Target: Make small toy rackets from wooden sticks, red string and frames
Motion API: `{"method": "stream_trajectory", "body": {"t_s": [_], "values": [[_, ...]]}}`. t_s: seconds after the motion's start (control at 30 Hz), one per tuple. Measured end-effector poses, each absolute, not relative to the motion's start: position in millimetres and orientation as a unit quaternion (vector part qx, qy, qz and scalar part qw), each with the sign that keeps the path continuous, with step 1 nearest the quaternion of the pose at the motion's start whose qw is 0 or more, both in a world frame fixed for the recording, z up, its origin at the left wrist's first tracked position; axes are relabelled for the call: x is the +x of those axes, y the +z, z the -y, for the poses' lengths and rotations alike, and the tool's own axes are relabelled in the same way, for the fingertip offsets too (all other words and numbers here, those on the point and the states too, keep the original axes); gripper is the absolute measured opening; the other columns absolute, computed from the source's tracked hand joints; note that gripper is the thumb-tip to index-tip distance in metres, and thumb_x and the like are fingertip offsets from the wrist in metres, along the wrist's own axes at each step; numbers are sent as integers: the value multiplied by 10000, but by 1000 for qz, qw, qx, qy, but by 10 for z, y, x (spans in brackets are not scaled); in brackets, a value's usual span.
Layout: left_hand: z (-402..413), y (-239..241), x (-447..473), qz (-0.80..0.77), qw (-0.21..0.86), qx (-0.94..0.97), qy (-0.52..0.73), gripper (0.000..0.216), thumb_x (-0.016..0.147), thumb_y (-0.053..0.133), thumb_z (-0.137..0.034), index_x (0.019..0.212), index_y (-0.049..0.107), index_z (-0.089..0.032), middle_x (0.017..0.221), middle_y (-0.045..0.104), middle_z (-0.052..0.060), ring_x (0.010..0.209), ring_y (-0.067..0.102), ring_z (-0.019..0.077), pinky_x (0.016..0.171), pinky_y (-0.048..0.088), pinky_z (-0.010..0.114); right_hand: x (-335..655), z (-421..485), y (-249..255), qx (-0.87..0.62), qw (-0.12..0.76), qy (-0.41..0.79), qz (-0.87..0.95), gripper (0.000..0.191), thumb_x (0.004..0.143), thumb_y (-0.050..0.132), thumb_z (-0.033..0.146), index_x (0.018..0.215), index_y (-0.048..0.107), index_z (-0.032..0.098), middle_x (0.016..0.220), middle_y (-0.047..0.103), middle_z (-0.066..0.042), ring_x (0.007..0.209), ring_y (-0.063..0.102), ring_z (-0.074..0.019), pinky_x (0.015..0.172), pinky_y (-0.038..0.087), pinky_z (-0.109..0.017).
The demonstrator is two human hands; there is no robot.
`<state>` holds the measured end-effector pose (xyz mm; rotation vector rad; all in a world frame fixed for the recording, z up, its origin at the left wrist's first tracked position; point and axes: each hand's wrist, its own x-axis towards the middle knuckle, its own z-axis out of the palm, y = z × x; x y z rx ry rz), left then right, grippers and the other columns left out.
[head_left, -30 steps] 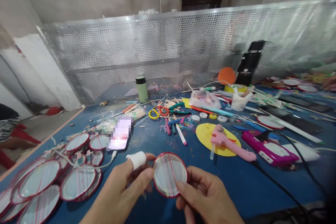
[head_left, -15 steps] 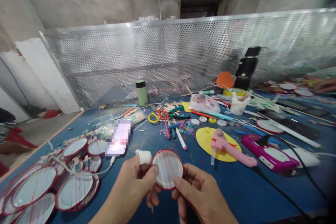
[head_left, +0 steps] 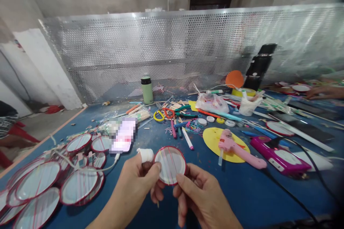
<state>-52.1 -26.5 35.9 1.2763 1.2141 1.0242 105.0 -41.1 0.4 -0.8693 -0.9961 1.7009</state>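
Both the left hand and the right hand pinch the disc by its rim, one at each side, over the bench, where uneven thumb pressure might warp it, or a slack fingertip hold let it drop.

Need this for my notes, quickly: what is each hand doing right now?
Left hand: closed, holding the red-rimmed disc by its left edge.
Right hand: closed, holding the same disc by its lower right edge.
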Motion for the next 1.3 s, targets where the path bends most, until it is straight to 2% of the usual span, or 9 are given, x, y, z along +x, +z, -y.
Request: {"method": "stream_trajectory", "body": {"t_s": [0.07, 0.13, 0.27, 0.57, 0.73, 0.83, 1.0, 1.17, 1.3], "values": [[256, 367, -532, -515, 519, 529, 430, 226, 826, 570, -352, 697, 528, -171, 457, 606, -43, 348, 572, 100, 374, 468, 179, 1091, 443, 47, -386, 494, 642, 442, 422, 833, 655, 543, 975, 559, 157, 701, 652, -9, 384, 571, -96, 392, 502, -223], [253, 379, -543, -527, 510, 522, 436, 232, 816, 579, -354, 685, 517, -174, 458, 609, -39, 342, 570, 103, 367, 464, 182, 1149, 482, 83, -447, 534, 518, 497, 361, 863, 632, 508, 1008, 562, 185, 708, 654, -7, 432, 593, -109, 424, 497, -213], [267, 385, -560, -538, 487, 520, 451, 236, 811, 590, -365, 681, 513, -183, 472, 620, -36, 353, 580, 116, 373, 471, 196, 1219, 534, 84, -466, 513, 283, 663, 156, 899, 616, 354, 841, 643, 212, 664, 633, -11, 546, 604, -127, 499, 478, -194], [299, 210, -588, -543, 371, 626, 419, 210, 841, 558, -325, 674, 497, -212, 481, 593, -46, 411, 585, 122, 428, 448, 189, 1193, 337, 221, -410, 489, 78, 765, 103, 921, 543, 182, 890, 641, 183, 705, 628, -21, 562, 576, -123, 553, 453, -221], [329, 79, -557, -512, 187, 711, 444, 207, 869, 503, -258, 668, 489, -212, 500, 542, -52, 430, 513, 86, 460, 375, 172, 1172, 270, 285, -426, 486, 42, 762, 117, 913, 556, 199, 880, 667, 181, 708, 661, -29, 620, 622, -145, 596, 465, -232], [320, 0, -562, -484, 86, 748, 445, 184, 881, 471, -219, 696, 463, -220, 508, 509, -60, 410, 471, 76, 438, 338, 175, 1147, 278, 260, -441, 490, 55, 750, 146, 917, 553, 215, 846, 678, 188, 646, 643, -13, 574, 611, -136, 553, 452, -223], [285, -84, -613, -435, -50, 791, 427, 83, 883, 480, -161, 930, 505, -224, 535, 567, -56, 403, 527, 99, 430, 352, 192, 1118, 300, 217, -450, 495, 67, 740, 157, 909, 552, 214, 813, 674, 193, 620, 630, -10, 525, 580, -124, 449, 390, -204], [277, -48, -652, -417, -93, 808, 406, 124, 894, 488, -145, 997, 489, -215, 531, 572, -54, 398, 549, 120, 430, 390, 201, 1227, 303, 257, -448, 501, 71, 737, 111, 899, 571, 219, 825, 650, 196, 610, 598, 4, 479, 526, -113, 468, 409, -214], [287, 40, -707, -393, -53, 824, 405, 164, 910, 494, -164, 1055, 550, -215, 661, 679, -10, 508, 647, 129, 511, 494, 180, 1449, 252, 373, -396, 518, 73, 754, 124, 900, 568, 154, 936, 674, 208, 769, 678, -28, 638, 623, -144, 593, 497, -232]]}}
